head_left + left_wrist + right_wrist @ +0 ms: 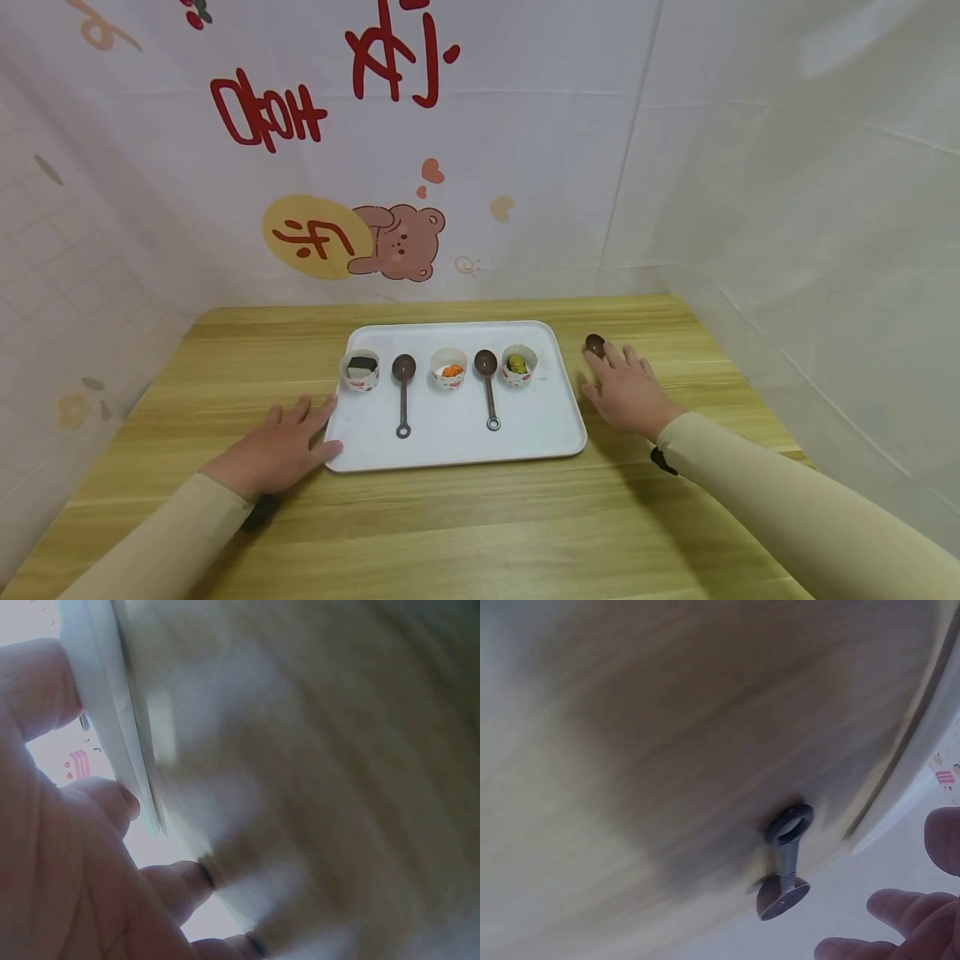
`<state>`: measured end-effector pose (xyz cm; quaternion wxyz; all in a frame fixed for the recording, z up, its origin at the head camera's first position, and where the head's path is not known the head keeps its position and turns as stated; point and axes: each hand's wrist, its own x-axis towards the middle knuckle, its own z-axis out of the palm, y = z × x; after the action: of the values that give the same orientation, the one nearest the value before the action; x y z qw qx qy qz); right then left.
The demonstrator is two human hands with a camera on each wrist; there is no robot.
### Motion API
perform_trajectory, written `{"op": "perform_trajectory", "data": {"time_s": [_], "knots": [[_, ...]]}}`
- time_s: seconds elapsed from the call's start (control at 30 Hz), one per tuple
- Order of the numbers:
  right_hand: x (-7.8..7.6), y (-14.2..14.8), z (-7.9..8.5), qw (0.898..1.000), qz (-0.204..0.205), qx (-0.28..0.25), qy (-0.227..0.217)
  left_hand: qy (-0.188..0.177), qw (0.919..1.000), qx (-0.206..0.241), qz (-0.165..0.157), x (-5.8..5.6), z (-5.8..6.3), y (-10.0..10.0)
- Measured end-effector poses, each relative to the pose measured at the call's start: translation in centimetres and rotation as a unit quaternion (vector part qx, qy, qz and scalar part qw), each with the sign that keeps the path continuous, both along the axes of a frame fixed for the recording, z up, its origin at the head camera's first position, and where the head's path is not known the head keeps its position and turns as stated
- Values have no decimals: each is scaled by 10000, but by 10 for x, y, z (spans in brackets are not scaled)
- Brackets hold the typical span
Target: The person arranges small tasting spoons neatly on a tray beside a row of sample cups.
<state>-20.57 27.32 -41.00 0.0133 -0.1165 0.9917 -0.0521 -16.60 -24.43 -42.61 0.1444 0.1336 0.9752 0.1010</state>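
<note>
My left hand (277,450) lies at the left edge of the white tray (442,446), fingers spread, thumb and index fingertip at its rim. Right of the tray, my right hand (628,392) hovers by a brown measuring spoon (595,343), fingers loosely extended. In the right wrist view that spoon (789,862) lies on the wood, apart from the fingers (907,907). The head view hides its handle behind the hand. On the tray, two similar spoons, a left one (403,392) and a right one (489,387), alternate with three patterned paper cups.
The left cup (363,384) holds something black and white, the middle cup (448,382) something orange, the right cup (516,379) something yellow-green. All stand on a wooden table (450,533). White printed sheeting (525,192) rises behind and on both sides.
</note>
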Motion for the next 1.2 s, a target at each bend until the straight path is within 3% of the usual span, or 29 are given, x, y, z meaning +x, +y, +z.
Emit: {"op": "perform_trajectory", "data": {"time_s": [0.47,1.2], "knots": [[2,16,-10,9998,-22,193,-46,-71,10000,19,61,1,1,1],[3,17,-4,9972,287,636,-268,-100,9998,106,100,2,4,1]]}}
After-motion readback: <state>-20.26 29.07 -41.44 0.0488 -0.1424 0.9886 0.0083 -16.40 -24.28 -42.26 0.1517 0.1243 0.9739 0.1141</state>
